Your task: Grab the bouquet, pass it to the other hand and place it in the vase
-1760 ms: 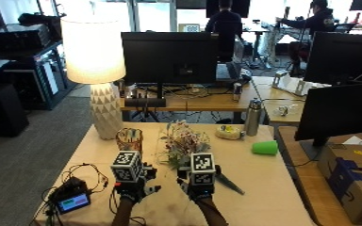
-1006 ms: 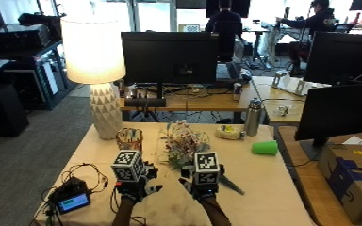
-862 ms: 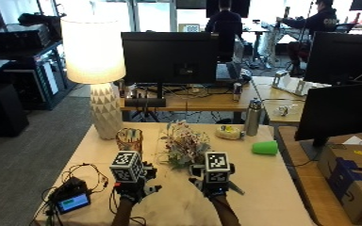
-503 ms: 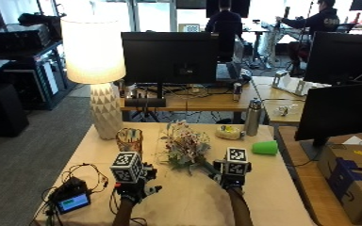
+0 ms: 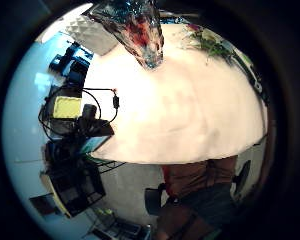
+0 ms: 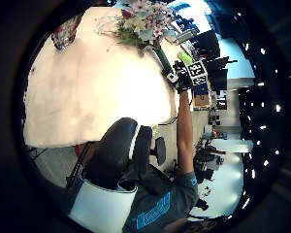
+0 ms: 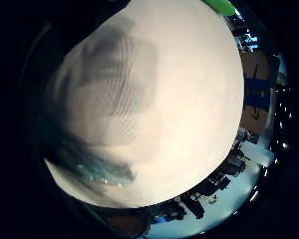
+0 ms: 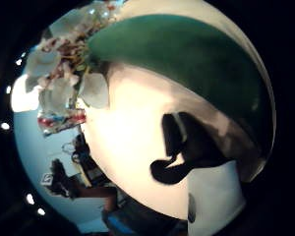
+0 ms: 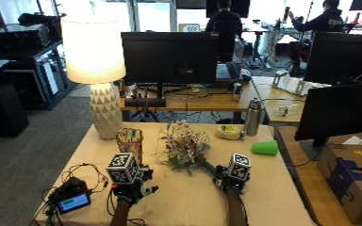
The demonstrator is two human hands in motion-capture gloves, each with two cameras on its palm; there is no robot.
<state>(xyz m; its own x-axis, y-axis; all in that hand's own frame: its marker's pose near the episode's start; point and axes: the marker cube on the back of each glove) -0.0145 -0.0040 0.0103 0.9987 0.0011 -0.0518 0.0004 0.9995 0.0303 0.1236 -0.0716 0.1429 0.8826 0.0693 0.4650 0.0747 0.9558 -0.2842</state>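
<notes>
The right hand (image 9: 230, 178) sits at the bouquet's (image 9: 183, 145) stem (finger positions of both hands impossible to tell); the left hand (image 9: 133, 184) hovers near the vase (image 9: 129, 141).

The table (image 9: 275, 197) carries one bouquet (image 9: 182, 146), one vase (image 9: 129, 141) and one lamp (image 9: 99, 70). There is also one green cup (image 9: 266, 147), one metal bottle (image 9: 252, 117) and two gloved hands.

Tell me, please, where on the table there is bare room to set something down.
Bare cloth lies between the left hand and right hand, and between the green cup and the table's near edge. Crowded: around the vase, bouquet and lamp.
</notes>
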